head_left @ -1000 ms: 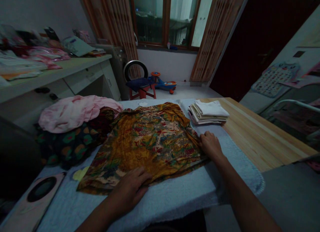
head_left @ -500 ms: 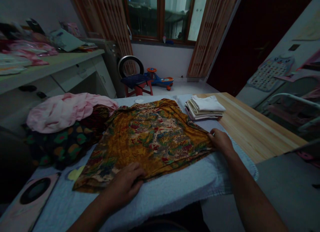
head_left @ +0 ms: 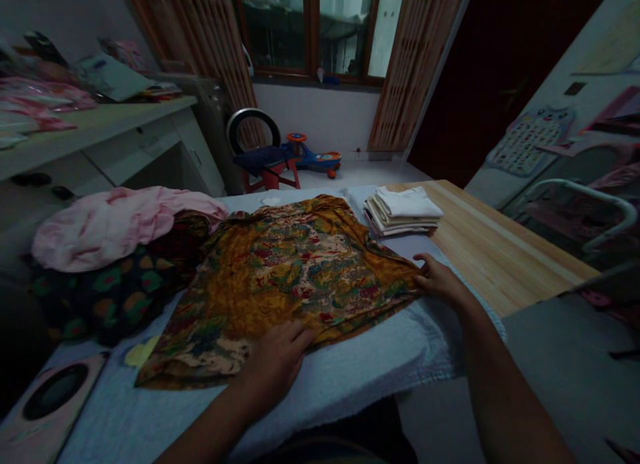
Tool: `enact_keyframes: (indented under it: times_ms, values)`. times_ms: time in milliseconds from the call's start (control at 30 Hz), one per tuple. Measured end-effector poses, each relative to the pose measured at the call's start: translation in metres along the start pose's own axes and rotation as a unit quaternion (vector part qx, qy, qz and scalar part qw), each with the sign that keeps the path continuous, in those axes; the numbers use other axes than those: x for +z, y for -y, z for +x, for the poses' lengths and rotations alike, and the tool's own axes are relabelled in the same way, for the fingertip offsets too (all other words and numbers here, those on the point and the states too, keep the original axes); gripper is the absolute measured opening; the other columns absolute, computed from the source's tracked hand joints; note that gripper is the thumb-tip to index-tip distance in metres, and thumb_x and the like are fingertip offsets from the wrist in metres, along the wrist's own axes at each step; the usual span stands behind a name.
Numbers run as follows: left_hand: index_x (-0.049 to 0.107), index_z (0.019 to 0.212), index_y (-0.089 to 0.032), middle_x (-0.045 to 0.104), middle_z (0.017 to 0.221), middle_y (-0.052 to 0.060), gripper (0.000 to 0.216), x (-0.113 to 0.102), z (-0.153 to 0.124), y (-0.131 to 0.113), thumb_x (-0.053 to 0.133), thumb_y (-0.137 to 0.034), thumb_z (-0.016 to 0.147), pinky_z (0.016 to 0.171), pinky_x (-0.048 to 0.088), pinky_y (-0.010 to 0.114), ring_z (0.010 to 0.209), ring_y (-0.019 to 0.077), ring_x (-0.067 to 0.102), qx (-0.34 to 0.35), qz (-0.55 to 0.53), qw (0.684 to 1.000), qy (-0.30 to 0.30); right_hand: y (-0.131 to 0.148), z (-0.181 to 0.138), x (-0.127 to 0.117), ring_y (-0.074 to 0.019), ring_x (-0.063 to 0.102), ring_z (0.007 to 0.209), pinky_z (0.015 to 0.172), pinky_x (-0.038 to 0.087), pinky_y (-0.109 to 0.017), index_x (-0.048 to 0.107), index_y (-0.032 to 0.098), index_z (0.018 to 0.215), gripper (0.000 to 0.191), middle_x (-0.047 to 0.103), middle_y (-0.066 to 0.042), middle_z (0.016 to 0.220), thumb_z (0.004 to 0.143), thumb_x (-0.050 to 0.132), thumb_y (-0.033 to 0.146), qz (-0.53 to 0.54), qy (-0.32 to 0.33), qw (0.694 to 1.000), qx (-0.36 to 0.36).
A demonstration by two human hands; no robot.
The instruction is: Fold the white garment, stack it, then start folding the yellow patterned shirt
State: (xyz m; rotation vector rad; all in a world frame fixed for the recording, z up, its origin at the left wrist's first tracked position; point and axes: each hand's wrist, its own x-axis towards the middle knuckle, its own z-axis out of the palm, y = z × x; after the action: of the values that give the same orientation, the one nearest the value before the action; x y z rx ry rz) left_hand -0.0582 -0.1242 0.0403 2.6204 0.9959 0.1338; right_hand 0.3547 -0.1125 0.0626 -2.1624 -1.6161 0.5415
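Observation:
A mustard-brown patterned garment, apparently a shirt (head_left: 295, 271), lies spread out on a pale blue quilted cloth (head_left: 360, 364). My left hand (head_left: 283, 351) rests on its near edge, fingers loosely bent and lying on the fabric. At the garment's right corner is my right hand (head_left: 440, 281), its index finger and thumb apart, the other fingers touching the cloth's edge. Beyond that hand stands a stack of folded clothes (head_left: 404, 212) with a white piece on top.
On the left lie a heaped pink garment (head_left: 110, 227) and a dark patterned garment (head_left: 115, 291). A pink flat case with a black oval (head_left: 53, 397) sits at the near left. Bare wood (head_left: 490, 244) shows at the right. A red stool (head_left: 273, 177) stands behind.
My left hand has slid right along the garment's near edge. My right hand's index finger and thumb have come apart from the fabric. The view has shifted slightly.

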Motion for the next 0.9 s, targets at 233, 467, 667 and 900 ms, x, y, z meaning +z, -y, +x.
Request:
enact_keyframes:
  times_ms: [233, 467, 667, 900]
  values:
    - [0.052, 0.128, -0.027, 0.062, 0.121, 0.007, 0.04, 0.003, 0.029, -0.023, 0.048, -0.009, 0.092, 0.087, 0.05, 0.039, 0.105, 0.0245, 0.06, 0.061, 0.066, 0.996, 0.02, 0.01, -0.002, 0.006, -0.0162, 0.064, 0.07, 0.066, 0.046, -0.026, 0.06, 0.019, 0.12, 0.039, 0.07, -0.004, 0.086, 0.083, 0.052, 0.025, 0.015, -0.096, 0.995, 0.015]
    - [0.064, 0.1, -0.019, 0.063, 0.099, 0.007, 0.023, 0.007, 0.035, -0.02, 0.046, -0.01, 0.089, 0.082, 0.05, 0.036, 0.093, 0.0218, 0.059, 0.003, 0.013, 1.0, -0.019, 0.002, -0.001, 0.0, -0.0174, 0.062, 0.066, 0.064, 0.041, -0.026, 0.066, 0.018, 0.105, 0.029, 0.066, -0.002, 0.07, 0.085, 0.054, 0.035, -0.055, -0.146, 0.986, 0.056]
    - [0.062, 0.094, -0.02, 0.06, 0.1, 0.008, 0.02, 0.015, 0.031, -0.013, 0.044, -0.013, 0.091, 0.081, 0.047, 0.036, 0.093, 0.0216, 0.054, 0.047, -0.06, 0.994, -0.076, 0.0, -0.007, 0.005, -0.0188, 0.062, 0.071, 0.065, 0.038, -0.027, 0.066, 0.02, 0.107, 0.028, 0.07, -0.004, 0.077, 0.09, 0.055, 0.039, -0.128, -0.137, 0.979, 0.083]
    - [0.063, 0.102, -0.019, 0.06, 0.104, 0.009, 0.021, 0.016, 0.03, -0.013, 0.044, -0.017, 0.093, 0.082, 0.046, 0.039, 0.095, 0.0232, 0.053, 0.042, -0.054, 0.995, -0.075, 0.005, -0.014, 0.004, -0.023, 0.061, 0.089, 0.076, 0.042, -0.03, 0.065, 0.016, 0.109, 0.028, 0.067, -0.011, 0.097, 0.09, 0.054, 0.033, -0.176, -0.161, 0.97, 0.046]
